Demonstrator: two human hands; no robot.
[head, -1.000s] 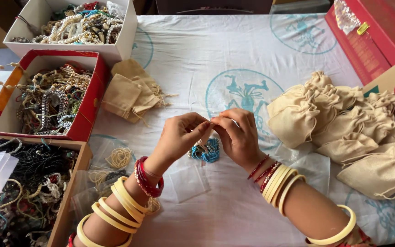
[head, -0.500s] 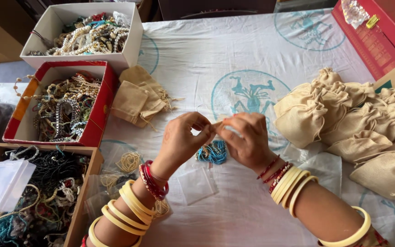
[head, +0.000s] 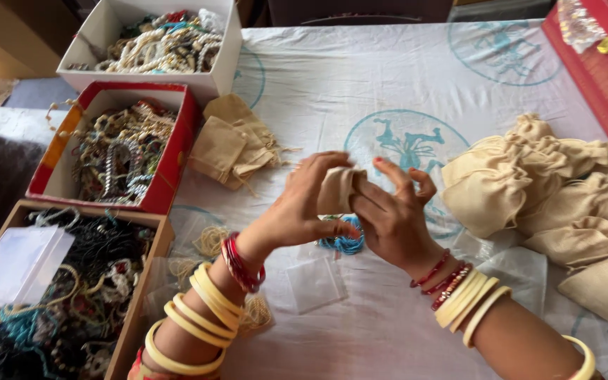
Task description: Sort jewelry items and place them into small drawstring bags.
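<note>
My left hand (head: 300, 207) and my right hand (head: 388, 214) meet over the middle of the white cloth, both gripping one small beige cloth pouch (head: 337, 186) between their fingers. A blue beaded piece (head: 343, 243) lies on the cloth just below the hands, partly hidden by them. Both wrists carry cream and red bangles. A small clear plastic bag (head: 314, 281) lies flat beneath my left wrist.
A heap of beige pouches (head: 564, 204) fills the right side. A smaller pile of pouches (head: 237, 141) lies left of centre. Three boxes of jewellery line the left: white (head: 223, 60), red (head: 177, 151), brown (head: 142, 295). A red box (head: 599, 70) sits top right.
The view has shifted so the table appears to slide right. The hands have turned and lifted slightly; the beige pouch now shows plainly between the fingers, above the blue beaded piece.
</note>
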